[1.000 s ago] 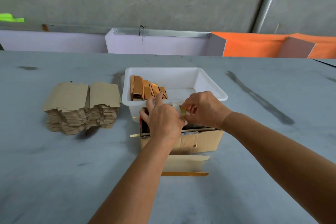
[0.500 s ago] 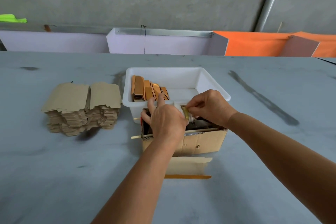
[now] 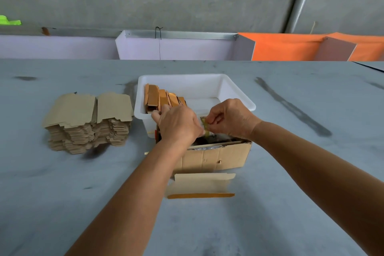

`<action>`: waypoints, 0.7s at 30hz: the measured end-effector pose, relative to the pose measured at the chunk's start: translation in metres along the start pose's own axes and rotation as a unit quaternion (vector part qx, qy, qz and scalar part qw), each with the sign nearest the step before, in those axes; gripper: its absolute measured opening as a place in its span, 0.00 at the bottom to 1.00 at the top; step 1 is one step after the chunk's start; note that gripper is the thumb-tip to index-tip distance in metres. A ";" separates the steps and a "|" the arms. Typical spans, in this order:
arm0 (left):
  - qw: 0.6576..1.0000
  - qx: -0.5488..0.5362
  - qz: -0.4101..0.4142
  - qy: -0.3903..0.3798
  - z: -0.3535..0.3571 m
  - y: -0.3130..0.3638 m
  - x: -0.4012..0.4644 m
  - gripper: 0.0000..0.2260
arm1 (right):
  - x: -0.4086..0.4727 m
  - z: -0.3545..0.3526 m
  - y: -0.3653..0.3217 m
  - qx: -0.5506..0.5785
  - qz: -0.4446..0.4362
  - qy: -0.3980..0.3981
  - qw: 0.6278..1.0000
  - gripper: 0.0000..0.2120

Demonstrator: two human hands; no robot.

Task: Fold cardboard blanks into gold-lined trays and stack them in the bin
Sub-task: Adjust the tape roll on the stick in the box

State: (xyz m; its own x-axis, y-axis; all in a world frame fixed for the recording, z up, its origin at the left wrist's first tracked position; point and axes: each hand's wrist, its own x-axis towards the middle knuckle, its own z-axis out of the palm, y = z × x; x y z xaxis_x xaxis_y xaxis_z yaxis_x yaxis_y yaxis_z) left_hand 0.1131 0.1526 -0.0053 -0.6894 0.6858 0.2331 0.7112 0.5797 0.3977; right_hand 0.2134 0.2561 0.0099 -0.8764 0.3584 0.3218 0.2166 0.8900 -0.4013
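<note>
Two hands point(image 3: 204, 124) just above part-folded blank point(image 3: 200, 185).

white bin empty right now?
No: gold-lined trays already stand in a row at the left end of the white bin.

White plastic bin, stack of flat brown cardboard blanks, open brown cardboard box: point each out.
White plastic bin point(image 3: 239, 87): head view, right inner wall.
Stack of flat brown cardboard blanks point(image 3: 79, 110): head view, top sheet.
Open brown cardboard box point(image 3: 220, 157): head view, front wall.
</note>
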 end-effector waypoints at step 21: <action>0.991 -0.019 0.134 -0.010 0.012 -0.020 0.010 0.23 | -0.015 0.007 0.014 0.079 0.027 0.024 0.996 0.09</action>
State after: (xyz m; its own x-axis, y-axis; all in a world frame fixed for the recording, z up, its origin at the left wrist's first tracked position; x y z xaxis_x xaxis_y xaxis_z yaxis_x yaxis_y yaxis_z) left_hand 0.0936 0.1529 -0.0211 -0.4725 0.8222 0.3173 0.8629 0.3583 0.3565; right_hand 0.2262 0.2615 -0.0068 -0.8433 0.4204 0.3349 0.1887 0.8150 -0.5478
